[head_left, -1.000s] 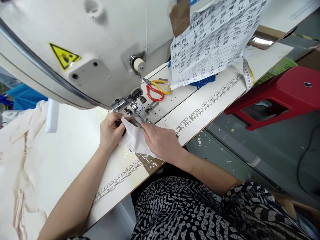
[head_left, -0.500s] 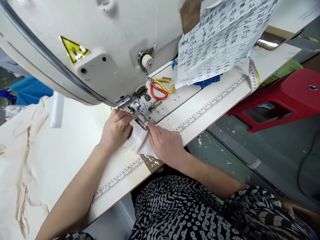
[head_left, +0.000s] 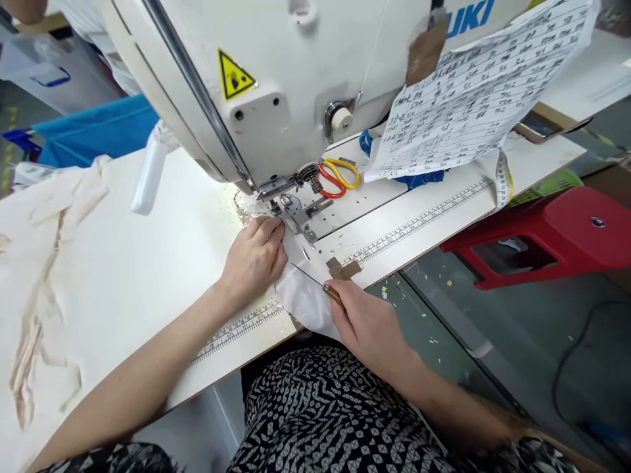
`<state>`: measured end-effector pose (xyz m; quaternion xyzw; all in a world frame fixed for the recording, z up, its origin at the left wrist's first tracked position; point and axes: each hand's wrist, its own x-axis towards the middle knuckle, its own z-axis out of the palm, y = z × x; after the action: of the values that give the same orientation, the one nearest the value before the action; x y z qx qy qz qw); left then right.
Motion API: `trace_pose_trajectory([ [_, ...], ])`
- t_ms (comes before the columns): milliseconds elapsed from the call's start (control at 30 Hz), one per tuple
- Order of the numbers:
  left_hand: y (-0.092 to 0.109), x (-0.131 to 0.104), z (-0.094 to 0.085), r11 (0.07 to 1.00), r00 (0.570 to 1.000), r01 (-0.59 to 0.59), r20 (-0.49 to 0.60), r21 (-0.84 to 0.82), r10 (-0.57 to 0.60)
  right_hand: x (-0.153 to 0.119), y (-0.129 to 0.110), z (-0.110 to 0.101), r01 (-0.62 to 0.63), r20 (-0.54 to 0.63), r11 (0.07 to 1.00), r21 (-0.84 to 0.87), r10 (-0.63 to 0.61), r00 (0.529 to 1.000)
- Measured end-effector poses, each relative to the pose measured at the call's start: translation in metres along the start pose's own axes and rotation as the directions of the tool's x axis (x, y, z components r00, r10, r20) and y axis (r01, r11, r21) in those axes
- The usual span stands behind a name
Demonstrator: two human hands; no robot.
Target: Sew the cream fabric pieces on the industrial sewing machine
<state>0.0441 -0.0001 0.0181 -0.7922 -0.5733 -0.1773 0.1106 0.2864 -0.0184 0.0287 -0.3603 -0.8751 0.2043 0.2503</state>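
Note:
A piece of thin white fabric [head_left: 306, 303] lies in front of the needle area of a sewing machine [head_left: 296, 72], and its lower part drapes toward the table's front edge. My left hand [head_left: 255, 257] is closed at the fabric's left side, fingers bent and pressed together, close to the presser foot [head_left: 279, 206]. In my right hand [head_left: 371, 326] is an awl [head_left: 333, 293], gripped by its wooden handle. The thin metal shaft points up and left over the fabric toward my left fingers. My left fingertips are partly hidden.
Red-and-yellow-handled scissors [head_left: 340, 177] lie on the machine bed. A handwritten sheet [head_left: 458, 105] hangs at right, near a tape measure [head_left: 501, 180]. Printed rulers [head_left: 419, 220] run along the table's front. Cream fabric pieces [head_left: 49, 263] lie at left; a red stool [head_left: 557, 230] stands at right.
My right hand has drawn back from the presser foot toward the front edge, bringing the awl into plain sight. More white fabric shows between the hands. The camera view has shifted.

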Motion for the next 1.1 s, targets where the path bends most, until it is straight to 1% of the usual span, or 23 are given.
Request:
trace_pose_trajectory([
  [100,-0.001,-0.004,-0.001,0.997,1.0,-0.002,-0.014,-0.074,0.001,0.0,0.001,-0.001,0.008,0.006,1.0,-0.029,-0.008,1.0],
  [200,-0.002,-0.005,-0.003,0.991,1.0,0.021,-0.016,-0.135,-0.023,0.0,0.001,-0.001,0.012,0.013,0.999,-0.053,-0.012,1.0],
  [300,-0.003,-0.005,-0.002,0.986,0.998,0.054,-0.004,-0.156,-0.055,0.003,0.001,-0.002,0.002,0.076,0.995,-0.098,0.006,0.997],
  [400,-0.001,-0.006,-0.001,0.988,0.996,0.086,0.038,-0.131,-0.082,0.01,0.001,-0.003,-0.002,0.16,0.987,-0.159,0.028,0.987],
  [467,0.001,-0.006,-0.001,0.989,0.993,0.098,0.077,-0.109,-0.09,0.014,0.001,-0.004,0.004,0.192,0.98,-0.197,0.035,0.981],
  [633,0.007,-0.006,-0.004,0.99,0.984,0.117,0.145,-0.072,-0.106,0.022,0.003,-0.005,0.008,0.203,0.968,-0.252,0.045,0.978],
  [733,0.01,-0.007,-0.005,0.991,0.981,0.123,0.156,-0.049,-0.114,0.026,0.003,-0.004,0.011,0.208,0.962,-0.271,0.048,0.977],
  [867,0.014,-0.009,-0.005,0.995,0.983,0.097,0.16,-0.035,-0.091,0.03,0.002,-0.003,0.01,0.219,0.955,-0.298,0.058,0.974],
  [1100,0.022,-0.013,-0.008,0.998,0.989,0.063,0.139,-0.022,-0.059,0.035,-0.001,-0.001,0.008,0.213,0.955,-0.296,0.058,0.975],
])
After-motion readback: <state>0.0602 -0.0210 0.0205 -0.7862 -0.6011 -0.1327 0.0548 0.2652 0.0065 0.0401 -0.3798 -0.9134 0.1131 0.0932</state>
